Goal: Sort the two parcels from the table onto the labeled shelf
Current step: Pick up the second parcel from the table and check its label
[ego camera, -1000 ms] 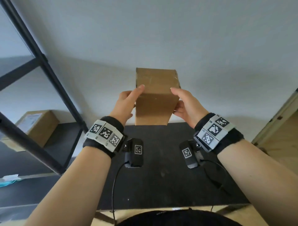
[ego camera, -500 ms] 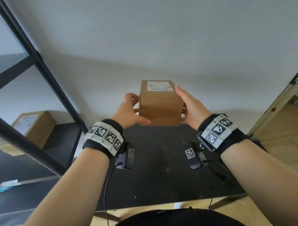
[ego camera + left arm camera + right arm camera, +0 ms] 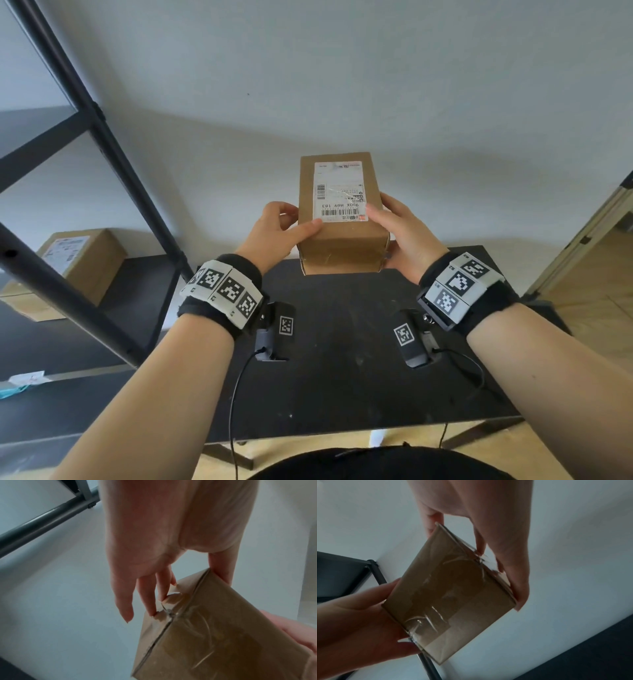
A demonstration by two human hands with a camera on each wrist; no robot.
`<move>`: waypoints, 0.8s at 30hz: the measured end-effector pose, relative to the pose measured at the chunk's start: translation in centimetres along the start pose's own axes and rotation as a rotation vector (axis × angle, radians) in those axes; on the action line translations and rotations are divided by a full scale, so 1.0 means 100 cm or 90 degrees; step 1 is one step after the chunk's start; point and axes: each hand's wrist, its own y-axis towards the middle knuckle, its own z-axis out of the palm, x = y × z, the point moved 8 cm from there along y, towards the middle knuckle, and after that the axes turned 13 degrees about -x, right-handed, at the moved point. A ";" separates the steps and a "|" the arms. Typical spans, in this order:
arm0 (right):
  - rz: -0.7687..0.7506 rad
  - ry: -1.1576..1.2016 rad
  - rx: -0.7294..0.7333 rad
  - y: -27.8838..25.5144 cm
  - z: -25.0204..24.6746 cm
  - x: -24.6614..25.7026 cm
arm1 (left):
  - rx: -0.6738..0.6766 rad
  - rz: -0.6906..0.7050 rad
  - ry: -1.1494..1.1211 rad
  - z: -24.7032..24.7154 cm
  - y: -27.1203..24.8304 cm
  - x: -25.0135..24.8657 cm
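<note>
Parcel point(image 3: 339, 219): brown matt cardboard w/ white paper label point(image 3: 339, 192), printed barcode. Underside carries clear glossy tape point(image 3: 435, 616), wrinkled, catching light. Table point(image 3: 342, 377): matt black top, scuffed, few pale specks. Shelf point(image 3: 102, 144): dark metal frame, smooth, slight sheen. 2nd parcel point(image 3: 78, 267) on shelf: same matt cardboard, paper label. Wrist bands point(image 3: 222, 291): black cloth.

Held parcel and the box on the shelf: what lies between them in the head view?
Only the shelf's black upright post and the left hand gripping the held parcel; the shelved box sits apart.
</note>
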 end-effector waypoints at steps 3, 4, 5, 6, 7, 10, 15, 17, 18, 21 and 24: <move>0.016 0.047 -0.055 0.004 -0.008 -0.004 | 0.018 0.006 -0.031 0.002 0.000 0.004; 0.015 0.039 -0.063 0.006 -0.009 -0.005 | 0.020 0.013 -0.027 0.003 0.000 0.004; 0.010 0.021 -0.066 0.007 -0.011 -0.005 | 0.025 0.017 -0.015 0.004 0.000 0.004; 0.002 -0.003 -0.070 0.008 -0.012 -0.004 | 0.034 0.020 0.004 0.004 0.000 0.003; -0.012 -0.032 -0.077 0.010 -0.015 -0.002 | 0.044 0.026 0.028 0.006 0.000 0.002; -0.102 -0.182 -0.083 0.011 -0.019 0.012 | 0.002 0.117 0.173 0.003 0.001 -0.013; -0.315 -0.463 -0.015 0.002 -0.003 0.043 | -0.109 0.378 0.454 -0.003 -0.005 -0.070; -0.393 -0.590 0.010 -0.003 0.008 0.049 | -0.052 0.439 0.546 0.009 -0.004 -0.080; -0.427 -0.649 0.019 -0.006 0.012 0.051 | -0.018 0.443 0.586 0.014 -0.003 -0.080; -0.477 -0.763 0.053 -0.010 0.019 0.049 | 0.079 0.411 0.683 0.026 0.003 -0.069; -0.508 -0.826 0.079 -0.010 0.022 0.045 | 0.111 0.409 0.705 0.032 0.003 -0.061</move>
